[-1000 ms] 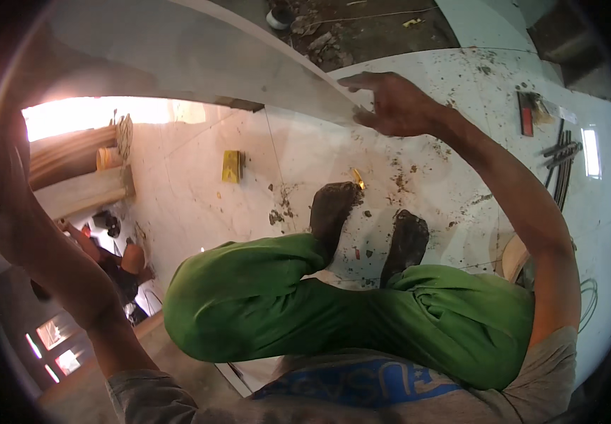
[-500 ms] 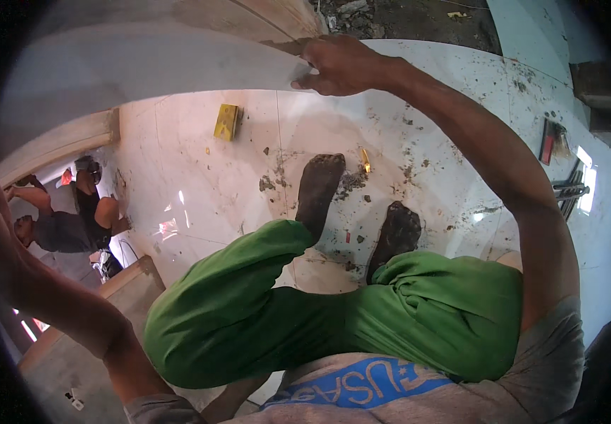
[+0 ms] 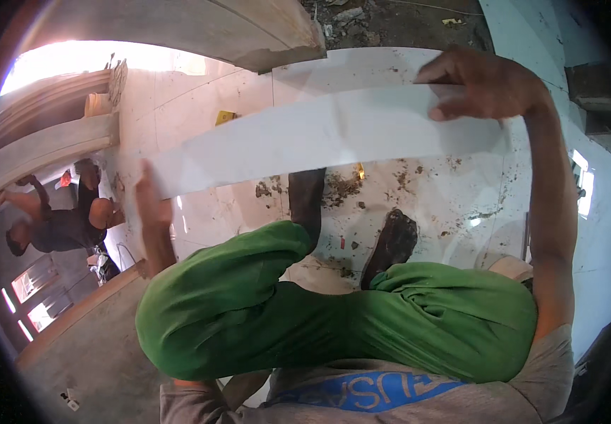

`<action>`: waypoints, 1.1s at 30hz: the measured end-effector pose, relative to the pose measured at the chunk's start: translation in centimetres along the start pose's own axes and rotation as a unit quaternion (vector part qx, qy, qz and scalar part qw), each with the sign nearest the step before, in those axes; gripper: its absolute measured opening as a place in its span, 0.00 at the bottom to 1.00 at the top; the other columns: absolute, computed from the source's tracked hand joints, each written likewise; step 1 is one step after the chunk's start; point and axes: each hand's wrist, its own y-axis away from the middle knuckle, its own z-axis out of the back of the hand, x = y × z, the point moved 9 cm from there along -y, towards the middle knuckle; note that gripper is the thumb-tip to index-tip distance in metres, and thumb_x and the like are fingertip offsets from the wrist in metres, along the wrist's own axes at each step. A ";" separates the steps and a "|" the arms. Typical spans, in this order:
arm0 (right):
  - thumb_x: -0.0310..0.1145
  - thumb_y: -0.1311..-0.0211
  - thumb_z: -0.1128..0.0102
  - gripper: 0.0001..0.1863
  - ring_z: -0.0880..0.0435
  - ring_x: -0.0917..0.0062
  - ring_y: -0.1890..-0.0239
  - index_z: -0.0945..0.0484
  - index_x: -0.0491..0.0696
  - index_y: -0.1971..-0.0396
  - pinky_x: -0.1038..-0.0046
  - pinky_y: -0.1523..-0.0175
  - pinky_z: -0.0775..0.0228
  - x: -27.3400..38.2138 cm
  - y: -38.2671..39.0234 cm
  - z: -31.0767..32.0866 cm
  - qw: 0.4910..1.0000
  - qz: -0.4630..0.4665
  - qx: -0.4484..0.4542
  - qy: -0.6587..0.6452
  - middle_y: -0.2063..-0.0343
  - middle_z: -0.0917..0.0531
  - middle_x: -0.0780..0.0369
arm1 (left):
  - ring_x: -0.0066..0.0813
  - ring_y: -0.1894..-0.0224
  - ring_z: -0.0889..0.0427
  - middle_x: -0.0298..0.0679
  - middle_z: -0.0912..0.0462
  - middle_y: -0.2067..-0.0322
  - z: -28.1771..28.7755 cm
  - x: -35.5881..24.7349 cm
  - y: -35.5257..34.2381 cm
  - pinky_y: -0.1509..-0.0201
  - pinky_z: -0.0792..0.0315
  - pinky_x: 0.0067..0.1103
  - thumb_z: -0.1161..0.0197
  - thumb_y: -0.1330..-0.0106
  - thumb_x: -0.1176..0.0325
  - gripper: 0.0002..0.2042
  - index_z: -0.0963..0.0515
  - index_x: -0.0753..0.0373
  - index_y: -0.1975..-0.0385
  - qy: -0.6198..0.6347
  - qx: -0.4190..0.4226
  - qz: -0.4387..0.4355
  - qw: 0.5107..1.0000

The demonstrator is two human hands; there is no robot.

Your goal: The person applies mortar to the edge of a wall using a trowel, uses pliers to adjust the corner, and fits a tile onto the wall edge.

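A long, narrow white strip, which looks like a cut piece of tile [image 3: 305, 134], is held up in front of me above the floor. Around its left end is my left hand [image 3: 154, 219], somewhat blurred, with the fingers on the outer side and the thumb nearer me. My right hand [image 3: 493, 86] grips the strip near its right end, fingers over the far edge and thumb on its face. Part of a yellow block-like object [image 3: 226, 117] shows beyond the strip's far edge. My dark feet [image 3: 390, 247] are on the floor below.
Dirt crumbs [image 3: 341, 189] lie on the white tiled floor [image 3: 235, 212]. A concrete ledge [image 3: 263, 35] juts in at the top, beside a patch of rubble [image 3: 383, 28]. Another person [image 3: 65, 219] crouches at the far left. Dark steps [image 3: 598, 92] stand at the right.
The strip has come down and to the right, now spanning the view before me. My left hand moved inward from the left rim; my right hand moved right, still gripping it.
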 end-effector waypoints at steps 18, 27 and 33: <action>0.50 0.31 0.41 0.31 0.12 0.65 0.62 0.21 0.35 0.46 0.71 0.55 0.18 2.6 12.4 8.2 0.930 0.094 0.021 -0.355 0.57 0.14 0.46 | 0.26 0.60 0.17 0.38 0.20 0.54 -24.0 14.4 0.1 0.60 0.17 0.27 0.38 0.26 0.54 0.18 0.24 0.63 0.50 -0.019 0.252 0.370 0.894; 0.55 0.25 0.47 0.30 0.13 0.66 0.68 0.26 0.43 0.41 0.70 0.63 0.15 10.1 11.4 14.0 0.952 0.031 -0.237 -0.189 0.56 0.16 0.51 | 0.13 0.83 0.27 0.32 0.23 0.76 -36.4 12.6 4.3 0.84 0.35 0.13 0.47 0.21 0.63 0.18 0.27 0.77 0.47 0.140 0.547 0.429 0.705; 0.51 0.29 0.40 0.23 0.12 0.70 0.65 0.21 0.51 0.45 0.73 0.61 0.16 9.6 9.7 17.2 0.907 -0.064 -0.410 -0.069 0.56 0.15 0.55 | 0.12 0.76 0.20 0.35 0.20 0.70 -38.5 9.5 3.6 0.79 0.29 0.09 0.48 0.21 0.67 0.15 0.25 0.74 0.49 0.201 0.599 0.422 0.650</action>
